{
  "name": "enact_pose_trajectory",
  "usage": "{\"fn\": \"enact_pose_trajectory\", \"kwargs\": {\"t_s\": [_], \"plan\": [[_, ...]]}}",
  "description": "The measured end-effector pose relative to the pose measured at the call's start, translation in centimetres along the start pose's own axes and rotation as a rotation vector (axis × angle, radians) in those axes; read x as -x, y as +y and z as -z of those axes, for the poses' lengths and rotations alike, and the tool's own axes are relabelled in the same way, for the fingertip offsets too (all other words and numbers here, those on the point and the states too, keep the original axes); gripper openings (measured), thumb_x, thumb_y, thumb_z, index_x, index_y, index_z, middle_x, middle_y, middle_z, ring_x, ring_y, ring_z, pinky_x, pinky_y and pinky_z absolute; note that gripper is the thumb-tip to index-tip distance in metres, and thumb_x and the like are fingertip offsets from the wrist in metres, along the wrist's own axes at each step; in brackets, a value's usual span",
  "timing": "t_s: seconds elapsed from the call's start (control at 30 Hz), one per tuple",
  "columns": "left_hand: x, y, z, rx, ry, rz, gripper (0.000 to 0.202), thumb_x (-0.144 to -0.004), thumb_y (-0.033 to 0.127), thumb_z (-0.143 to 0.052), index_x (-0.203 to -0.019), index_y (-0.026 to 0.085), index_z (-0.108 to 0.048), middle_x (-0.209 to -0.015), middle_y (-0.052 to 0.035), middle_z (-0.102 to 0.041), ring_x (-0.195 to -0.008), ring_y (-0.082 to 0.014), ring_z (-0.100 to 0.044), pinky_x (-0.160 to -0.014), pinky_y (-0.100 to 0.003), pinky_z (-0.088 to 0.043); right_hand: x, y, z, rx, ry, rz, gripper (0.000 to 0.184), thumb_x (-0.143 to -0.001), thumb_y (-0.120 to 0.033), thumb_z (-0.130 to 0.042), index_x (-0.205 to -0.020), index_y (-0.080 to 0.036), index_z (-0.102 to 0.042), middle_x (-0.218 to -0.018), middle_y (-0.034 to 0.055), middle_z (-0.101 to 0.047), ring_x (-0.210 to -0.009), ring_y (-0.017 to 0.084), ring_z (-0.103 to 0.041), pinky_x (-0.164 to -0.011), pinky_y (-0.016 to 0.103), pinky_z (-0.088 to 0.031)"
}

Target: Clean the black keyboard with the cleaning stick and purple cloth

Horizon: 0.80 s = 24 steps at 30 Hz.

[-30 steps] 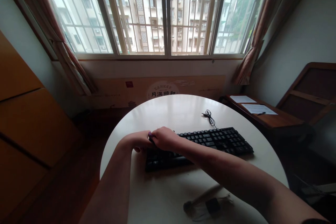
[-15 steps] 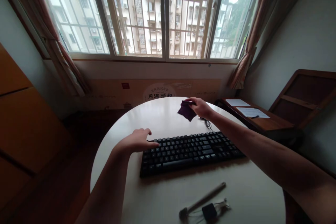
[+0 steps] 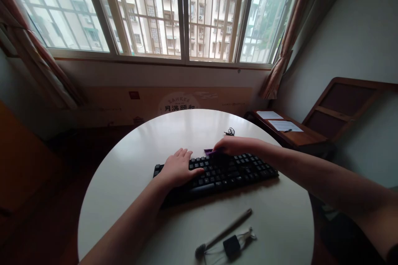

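Observation:
A black keyboard point(image 3: 230, 174) lies across the white round table point(image 3: 124, 161). My left hand point(image 3: 178, 167) rests on its left part, fingers outstretched and thumb reaching over the keys. My right hand point(image 3: 228, 145) is closed on a purple cloth point(image 3: 208, 152) at the keyboard's far edge. Most of the cloth is hidden under that hand, and I cannot tell how much of it touches the keys. Behind the right hand lies a coiled black cable point(image 3: 229, 131).
Near the table's front lie a brush with a grey handle point(image 3: 228, 227) and a small dark square piece with wires point(image 3: 232, 246). At the right, a wooden chair point(image 3: 314, 134) holds papers point(image 3: 284, 126) and a pen point(image 3: 287, 131). A barred window point(image 3: 183, 56) stands beyond the table.
My right hand has brought the cloth down and nearer, from above the table to the keyboard's far edge. My left hand has moved onto the keys. The view has shifted slightly.

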State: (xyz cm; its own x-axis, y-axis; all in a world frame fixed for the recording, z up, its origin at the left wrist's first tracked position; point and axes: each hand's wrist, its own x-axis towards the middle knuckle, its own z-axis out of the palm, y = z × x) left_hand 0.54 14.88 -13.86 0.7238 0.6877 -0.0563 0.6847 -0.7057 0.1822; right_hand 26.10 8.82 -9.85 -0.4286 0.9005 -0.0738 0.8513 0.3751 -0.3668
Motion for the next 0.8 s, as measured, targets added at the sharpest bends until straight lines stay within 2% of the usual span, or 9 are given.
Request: {"fn": "enact_pose_trajectory", "kwargs": {"t_s": [0.17, 0.47, 0.63, 0.7, 0.8], "plan": [[0.0, 0.4, 0.6, -0.019, -0.042, 0.029, 0.092, -0.079, 0.076, -0.04, -0.146, 0.012, -0.037, -0.155, -0.0169, -0.029, -0.144, -0.0332, -0.021, -0.113, -0.047, -0.024, 2.2, 1.7, 1.7, 0.015, -0.096, -0.026, 0.04, -0.079, -0.008, -0.05, -0.111, -0.02, -0.072, -0.099, 0.0053, -0.073, -0.083, 0.016, -0.064, -0.077, 0.025, -0.045], [-0.1, 0.3, 0.5, -0.048, -0.042, 0.019, 0.093, -0.079, 0.077, -0.04, -0.146, 0.013, -0.038, -0.154, -0.0151, -0.031, -0.144, -0.0308, -0.024, -0.113, -0.044, -0.026, 6.3, 4.5, 2.8, 0.098, -0.117, -0.187, 0.036, -0.079, -0.012, -0.053, -0.107, -0.022, -0.073, -0.096, 0.0043, -0.072, -0.082, 0.018, -0.063, -0.075, 0.025, -0.044], [-0.1, 0.4, 0.7, -0.057, -0.06, 0.017, 0.093, -0.079, 0.077, -0.039, -0.146, 0.012, -0.036, -0.155, -0.0155, -0.029, -0.144, -0.0306, -0.023, -0.114, -0.044, -0.026, 6.5, 3.4, 2.4, 0.103, -0.06, -0.229, 0.037, -0.079, -0.013, -0.052, -0.108, -0.024, -0.073, -0.096, 0.0035, -0.073, -0.082, 0.019, -0.065, -0.076, 0.025, -0.044], [-0.1, 0.4, 0.6, -0.056, -0.057, 0.014, 0.093, -0.079, 0.077, -0.04, -0.146, 0.012, -0.036, -0.155, -0.0154, -0.029, -0.144, -0.0308, -0.023, -0.113, -0.044, -0.026, 5.6, 2.4, 1.8, 0.119, -0.021, -0.241, 0.038, -0.077, -0.01, -0.051, -0.105, -0.023, -0.074, -0.095, 0.0042, -0.074, -0.082, 0.019, -0.065, -0.075, 0.025, -0.044], [-0.1, 0.3, 0.6, -0.052, -0.049, 0.017, 0.093, -0.079, 0.077, -0.04, -0.147, 0.013, -0.036, -0.155, -0.0153, -0.03, -0.144, -0.0314, -0.023, -0.113, -0.044, -0.027, 3.5, 0.6, 0.7, 0.127, 0.014, -0.185, 0.039, -0.075, -0.006, -0.051, -0.103, -0.019, -0.075, -0.095, 0.0061, -0.074, -0.08, 0.018, -0.065, -0.074, 0.023, -0.044]]}}
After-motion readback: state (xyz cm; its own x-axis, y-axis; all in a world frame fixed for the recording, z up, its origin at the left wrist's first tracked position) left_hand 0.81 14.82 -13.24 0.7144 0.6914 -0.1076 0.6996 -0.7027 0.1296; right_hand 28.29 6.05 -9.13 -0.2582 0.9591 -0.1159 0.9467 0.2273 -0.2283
